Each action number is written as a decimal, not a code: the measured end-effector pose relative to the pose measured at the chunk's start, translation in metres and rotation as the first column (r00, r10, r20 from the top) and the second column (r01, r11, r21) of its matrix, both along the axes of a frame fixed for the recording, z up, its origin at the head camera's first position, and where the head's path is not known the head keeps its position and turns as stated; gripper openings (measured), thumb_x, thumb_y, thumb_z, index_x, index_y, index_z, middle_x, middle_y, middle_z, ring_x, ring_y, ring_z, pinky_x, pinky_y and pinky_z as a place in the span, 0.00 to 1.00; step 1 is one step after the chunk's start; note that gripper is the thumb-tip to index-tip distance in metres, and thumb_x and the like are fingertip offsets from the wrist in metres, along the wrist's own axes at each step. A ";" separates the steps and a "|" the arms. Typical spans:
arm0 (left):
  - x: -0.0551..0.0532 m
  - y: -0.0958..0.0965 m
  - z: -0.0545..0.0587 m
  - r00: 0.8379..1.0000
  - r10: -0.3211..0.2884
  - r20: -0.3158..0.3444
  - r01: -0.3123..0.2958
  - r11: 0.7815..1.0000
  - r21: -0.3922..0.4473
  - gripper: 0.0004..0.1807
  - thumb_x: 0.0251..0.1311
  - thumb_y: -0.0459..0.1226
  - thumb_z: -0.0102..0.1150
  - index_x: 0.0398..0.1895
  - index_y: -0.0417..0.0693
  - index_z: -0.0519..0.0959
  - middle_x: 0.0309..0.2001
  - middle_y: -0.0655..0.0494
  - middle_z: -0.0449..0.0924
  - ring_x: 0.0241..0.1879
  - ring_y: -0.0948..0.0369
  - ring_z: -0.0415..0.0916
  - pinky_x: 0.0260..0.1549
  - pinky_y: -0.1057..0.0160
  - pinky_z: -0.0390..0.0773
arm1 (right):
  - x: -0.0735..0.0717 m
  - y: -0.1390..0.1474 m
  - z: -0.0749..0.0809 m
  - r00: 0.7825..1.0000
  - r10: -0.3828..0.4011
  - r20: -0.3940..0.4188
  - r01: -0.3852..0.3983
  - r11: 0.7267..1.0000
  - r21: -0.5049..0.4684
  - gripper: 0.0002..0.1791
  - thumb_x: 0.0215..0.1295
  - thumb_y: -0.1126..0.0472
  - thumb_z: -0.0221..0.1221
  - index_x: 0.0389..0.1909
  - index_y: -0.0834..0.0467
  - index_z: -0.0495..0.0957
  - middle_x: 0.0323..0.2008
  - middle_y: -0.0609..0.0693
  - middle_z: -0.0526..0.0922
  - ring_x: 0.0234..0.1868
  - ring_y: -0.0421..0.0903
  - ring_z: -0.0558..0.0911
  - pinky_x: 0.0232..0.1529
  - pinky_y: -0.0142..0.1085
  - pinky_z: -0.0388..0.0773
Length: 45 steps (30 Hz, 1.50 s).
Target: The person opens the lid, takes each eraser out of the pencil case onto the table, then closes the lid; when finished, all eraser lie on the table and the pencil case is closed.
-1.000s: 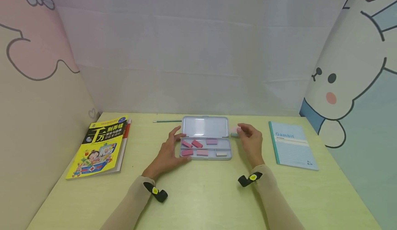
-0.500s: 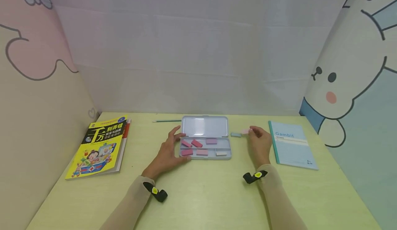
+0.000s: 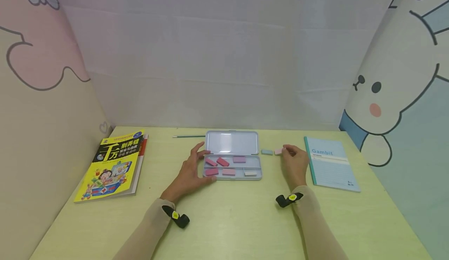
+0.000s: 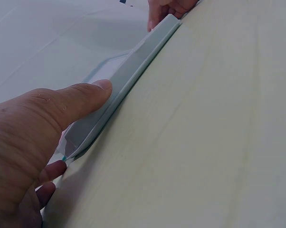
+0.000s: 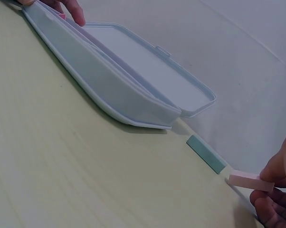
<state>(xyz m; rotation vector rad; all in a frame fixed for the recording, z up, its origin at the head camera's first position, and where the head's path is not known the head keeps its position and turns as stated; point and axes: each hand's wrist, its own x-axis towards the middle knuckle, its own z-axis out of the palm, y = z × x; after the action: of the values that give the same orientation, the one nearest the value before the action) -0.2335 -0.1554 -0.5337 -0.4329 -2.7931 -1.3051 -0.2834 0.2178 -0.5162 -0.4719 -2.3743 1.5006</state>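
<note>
While the left grip (image 3: pixel 189 175) holds the case (image 3: pixel 232 143), the right grip (image 3: pixel 296 164) pinches 1 pink eraser (image 5: pixel 245 180); positioning appears in hand, the next move likely needing controlled release.

Soft, fairly even light fills the head view, with a white glare on the glossy pale-grey rectangular lid (image 3: pixel 232 142) near the centre. Both wrist views are dimmer and cooler; shadow darkens the pale yellow wood-grained tabletop (image 4: pixel 195 118) at the left one's lower left.

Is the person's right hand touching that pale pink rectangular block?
Touching: the right wrist view shows the right hand pinching the block between thumb and finger.
</note>
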 end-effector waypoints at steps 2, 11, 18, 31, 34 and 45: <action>0.000 0.000 0.000 1.000 0.000 0.000 0.000 1.000 0.000 0.67 0.55 0.51 0.82 0.87 0.64 0.41 0.79 0.61 0.71 0.81 0.48 0.65 0.78 0.27 0.56 | -0.001 0.000 -0.001 1.000 0.001 -0.001 -0.001 1.000 0.025 0.15 0.74 0.60 0.61 0.54 0.61 0.89 0.51 0.61 0.90 0.45 0.48 0.80 0.47 0.34 0.73; 0.000 0.000 0.002 1.000 0.001 0.000 -0.001 1.000 0.006 0.67 0.54 0.51 0.82 0.87 0.64 0.42 0.79 0.61 0.72 0.80 0.47 0.66 0.78 0.26 0.57 | -0.006 0.002 -0.009 0.999 0.032 -0.012 -0.030 0.986 0.163 0.14 0.73 0.62 0.61 0.51 0.64 0.89 0.47 0.64 0.88 0.49 0.59 0.83 0.53 0.47 0.75; 0.001 0.000 0.001 1.000 0.003 0.015 -0.003 1.000 0.001 0.68 0.54 0.52 0.82 0.87 0.65 0.41 0.79 0.62 0.71 0.81 0.47 0.65 0.78 0.26 0.56 | -0.002 0.000 -0.010 0.999 0.031 -0.009 -0.029 0.990 0.141 0.14 0.75 0.60 0.60 0.54 0.62 0.86 0.49 0.62 0.86 0.50 0.57 0.82 0.51 0.44 0.75; 0.002 0.000 0.002 1.000 0.007 0.018 -0.008 1.000 0.004 0.67 0.54 0.52 0.82 0.87 0.67 0.41 0.80 0.62 0.71 0.80 0.45 0.65 0.78 0.25 0.57 | -0.001 -0.005 -0.004 0.989 0.092 -0.114 -0.081 0.992 0.100 0.13 0.76 0.55 0.64 0.54 0.57 0.85 0.52 0.56 0.87 0.49 0.49 0.82 0.51 0.32 0.75; 0.002 0.001 0.003 1.000 0.006 0.022 -0.006 1.000 0.004 0.67 0.54 0.52 0.81 0.87 0.67 0.41 0.80 0.61 0.70 0.80 0.45 0.65 0.77 0.25 0.57 | 0.000 -0.005 0.003 0.977 0.161 -0.138 -0.145 0.982 0.124 0.13 0.76 0.55 0.65 0.54 0.57 0.85 0.50 0.57 0.89 0.47 0.47 0.83 0.47 0.24 0.75; 0.002 0.002 0.005 0.998 0.025 0.053 -0.025 1.000 0.001 0.67 0.54 0.52 0.81 0.86 0.72 0.41 0.80 0.63 0.69 0.80 0.46 0.65 0.78 0.27 0.57 | 0.001 -0.002 0.027 0.803 0.594 0.051 -0.592 0.786 0.180 0.14 0.72 0.57 0.68 0.56 0.55 0.86 0.49 0.56 0.89 0.41 0.45 0.85 0.41 0.32 0.81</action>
<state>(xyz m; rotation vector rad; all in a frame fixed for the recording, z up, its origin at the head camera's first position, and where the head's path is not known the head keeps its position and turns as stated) -0.2310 -0.1538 -0.5288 -0.3672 -2.8300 -1.3327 -0.2821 0.2156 -0.4894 0.3775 -2.7728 1.4569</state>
